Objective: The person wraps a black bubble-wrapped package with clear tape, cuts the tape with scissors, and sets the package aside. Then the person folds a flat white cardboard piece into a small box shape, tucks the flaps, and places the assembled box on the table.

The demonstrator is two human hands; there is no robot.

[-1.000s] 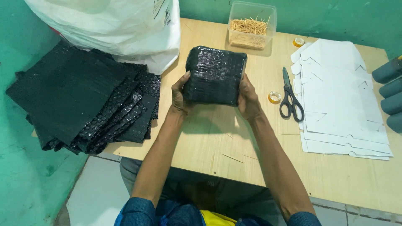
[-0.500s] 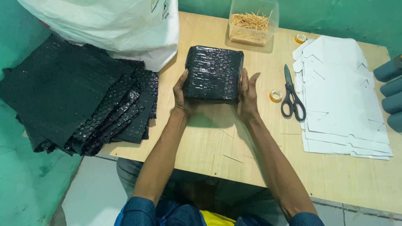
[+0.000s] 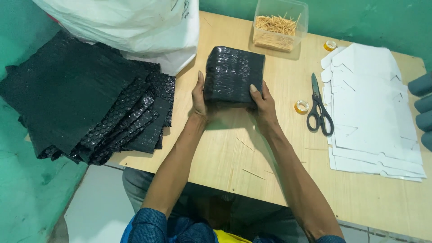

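Observation:
A square parcel wrapped in black bubble wrap (image 3: 234, 74) rests on the wooden table (image 3: 360, 198), held from both sides. My left hand (image 3: 198, 95) grips its left edge, and my right hand (image 3: 263, 101) clasps its lower right corner with the thumb on top. Both forearms reach in from the table's near edge.
A pile of black bubble wrap sheets (image 3: 85, 103) lies at the left. A white plastic sack (image 3: 126, 22) sits behind it. A clear box of wooden sticks (image 3: 280, 29) stands at the back. Scissors (image 3: 318, 110), a tape roll (image 3: 301, 106) and flat white cardboard cut-outs (image 3: 373, 108) lie at the right.
Both hands have kept their grip on the parcel. It has tilted slightly and my right thumb now rests on its top face.

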